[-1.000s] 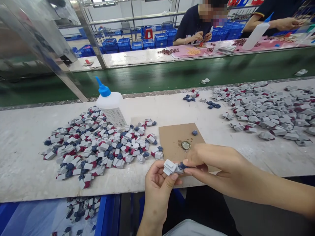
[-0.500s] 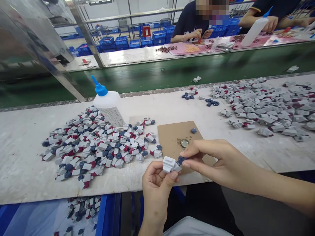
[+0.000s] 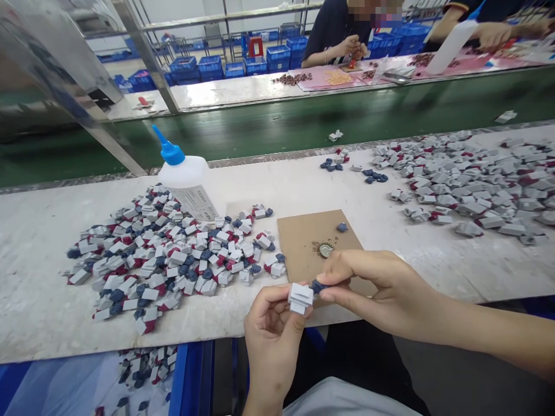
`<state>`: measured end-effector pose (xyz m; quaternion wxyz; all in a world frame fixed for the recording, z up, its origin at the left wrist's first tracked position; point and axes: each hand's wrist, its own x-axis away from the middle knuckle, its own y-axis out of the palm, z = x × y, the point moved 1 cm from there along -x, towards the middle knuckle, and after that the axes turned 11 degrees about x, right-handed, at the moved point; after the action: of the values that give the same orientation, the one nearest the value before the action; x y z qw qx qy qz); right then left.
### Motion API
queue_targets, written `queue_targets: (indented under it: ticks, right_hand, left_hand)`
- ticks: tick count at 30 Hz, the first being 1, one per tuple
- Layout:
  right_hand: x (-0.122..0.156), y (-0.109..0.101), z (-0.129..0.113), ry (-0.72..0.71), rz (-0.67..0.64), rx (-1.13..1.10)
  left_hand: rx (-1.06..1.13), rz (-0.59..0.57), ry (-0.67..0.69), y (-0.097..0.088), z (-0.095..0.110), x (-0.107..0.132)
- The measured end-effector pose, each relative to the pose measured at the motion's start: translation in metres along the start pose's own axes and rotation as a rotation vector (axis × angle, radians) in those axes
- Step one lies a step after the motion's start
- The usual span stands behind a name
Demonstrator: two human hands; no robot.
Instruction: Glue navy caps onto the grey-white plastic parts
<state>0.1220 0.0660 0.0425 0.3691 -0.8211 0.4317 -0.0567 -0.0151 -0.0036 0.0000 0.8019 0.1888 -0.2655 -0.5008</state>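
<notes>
Between thumb and fingers, my left hand (image 3: 273, 335) grips a grey blocky plastic part (image 3: 300, 297). My right hand (image 3: 368, 283) pinches a small dark blue plastic piece (image 3: 319, 286), which meets the grey part's right side. Whether the two are fixed together cannot be made out. Just beyond my hands lies a brown cardboard sheet (image 3: 299, 242). On it rest a bottle cap (image 3: 325, 249), with wet-looking brown spots around it, and a loose dark blue piece (image 3: 342, 227).
A heap of grey, blue and maroon parts (image 3: 173, 254) lies left, by a white squeeze bottle (image 3: 186, 179). More grey parts (image 3: 477, 179) spread at right. Beyond runs a green conveyor belt (image 3: 260, 130); a co-worker (image 3: 333, 34) sits across it. A blue bin (image 3: 193, 375) is below the table's edge.
The grey part has turned in my left hand, its stepped face now tilted differently. The blue piece stays against its side in my right fingers. The view has shifted slightly.
</notes>
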Motion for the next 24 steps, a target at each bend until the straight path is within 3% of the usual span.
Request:
queue_targets:
  ticks: [3,9,11,17,21,24]
  right_hand:
    - [-0.001,0.001,-0.001,0.039,-0.013,-0.069]
    - [-0.002,0.003,-0.006,0.264,-0.028,-0.203]
    - [-0.002,0.002,-0.008,0.239,-0.027,-0.164]
    - [0.001,-0.001,-0.010,-0.035,0.037,0.095]
    - [-0.001,-0.001,-0.006,-0.052,-0.043,0.070]
    - [-0.002,0.002,-0.002,0.028,-0.083,-0.003]
  left_hand:
    - [0.078,-0.008,-0.076,0.001,0.000,-0.001]
    - [0.177,-0.003,-0.188,0.006,0.003,-0.003]
    - [0.175,-0.008,-0.181,0.006,0.003,-0.003]
    - [0.036,-0.085,-0.022,-0.004,-0.004,-0.004]
    - [-0.045,-0.172,0.050,-0.012,-0.010,-0.005]
    - [-0.075,-0.224,0.070,-0.013,-0.015,-0.006]
